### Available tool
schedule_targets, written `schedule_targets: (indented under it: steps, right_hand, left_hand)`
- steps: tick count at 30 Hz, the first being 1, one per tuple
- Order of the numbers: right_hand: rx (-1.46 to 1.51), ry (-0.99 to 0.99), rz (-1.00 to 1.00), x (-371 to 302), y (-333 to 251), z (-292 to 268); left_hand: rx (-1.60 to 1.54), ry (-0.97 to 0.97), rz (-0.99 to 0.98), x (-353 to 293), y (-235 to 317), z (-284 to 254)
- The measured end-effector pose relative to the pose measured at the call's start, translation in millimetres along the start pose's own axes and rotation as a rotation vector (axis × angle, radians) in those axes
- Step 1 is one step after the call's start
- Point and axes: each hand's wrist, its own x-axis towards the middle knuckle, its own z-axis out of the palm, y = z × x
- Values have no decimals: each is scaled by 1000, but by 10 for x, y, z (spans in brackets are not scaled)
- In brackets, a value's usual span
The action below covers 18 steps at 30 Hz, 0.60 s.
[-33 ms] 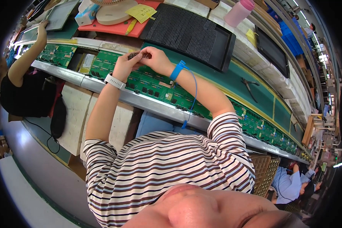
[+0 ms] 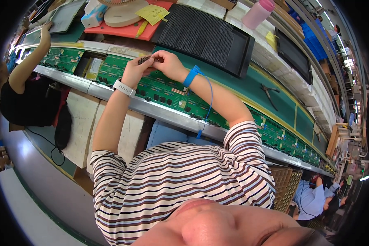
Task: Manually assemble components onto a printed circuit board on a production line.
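Note:
My left hand point(image 2: 134, 74), with a pale watch band point(image 2: 124, 87) at its wrist, is closed around a small bunch of dark components point(image 2: 143, 60) showing at its fingertips. Thumb and forefinger of my right hand point(image 2: 168, 64) are pinched together against the left fingers; whatever lies between them is too small to make out. A blue wrist strap point(image 2: 191, 76) with a coiled cord circles my right wrist. Both hands hover over a row of green circuit boards point(image 2: 153, 87) carrying black parts along the near edge.
Beyond my hands lies a black tray point(image 2: 201, 35) filled with rows of small dark parts. Pliers point(image 2: 269, 96) rest on the green bench surface to the right. A pink bottle point(image 2: 258, 14) stands at the back. A metal rail point(image 2: 151, 110) edges the bench; another person's arm point(image 2: 30, 57) reaches in at left.

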Motion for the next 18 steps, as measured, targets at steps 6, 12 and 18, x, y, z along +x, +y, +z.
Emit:
schedule_targets:
  steps: [6,12,18]
  right_hand:
    - [445,-28,479,124,-28,-84]
    - [-416,-154,118,238,234,-158]
    - [-739,-165,-72,176,172,-46]
  left_hand:
    - [23,12,-12,-10,1,-34]
    - [70,120,36,76,-125,-233]
    - [19,69,23,84,-107,-254]
